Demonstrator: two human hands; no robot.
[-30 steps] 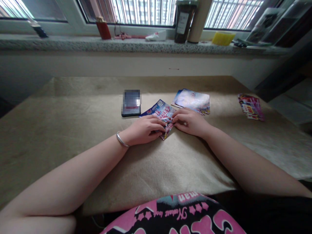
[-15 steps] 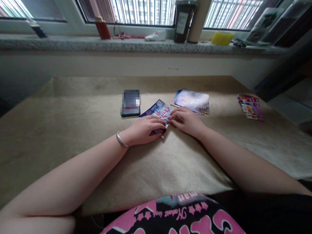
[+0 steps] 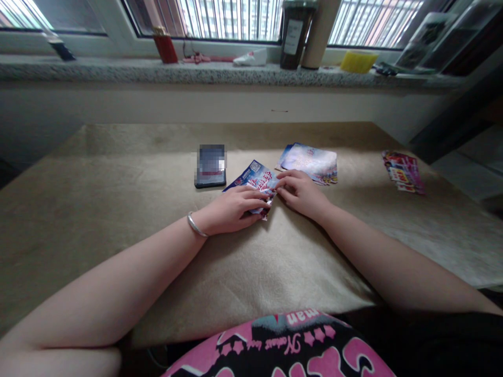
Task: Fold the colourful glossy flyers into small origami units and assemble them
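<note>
A blue and white printed leaflet (image 3: 257, 178) with a QR code and red lettering lies on the table, its near edge raised or folded. My left hand (image 3: 238, 208) rests across its lower part, fingers stretched out and thumb apart, a silver bangle on the wrist. Part of the leaflet is covered by this hand. At the leaflet's right edge, the bent fingers of my right hand (image 3: 301, 193) are closed on the paper. Just beyond my right hand sits a stack of similar leaflets (image 3: 312, 159).
A phone-like dark object (image 3: 211, 175), partly pixelated, lies left of the leaflet. Pink and red printed cards (image 3: 404, 173) are fanned out at the right. On the stone windowsill (image 3: 220, 75) stand a dark jar (image 3: 292, 42), a red bottle (image 3: 165, 47) and a yellow roll (image 3: 359, 62).
My right hand has shifted very slightly away and to the right along the leaflet's edge. The leaflet has turned a little, and my left hand stays almost in place.
</note>
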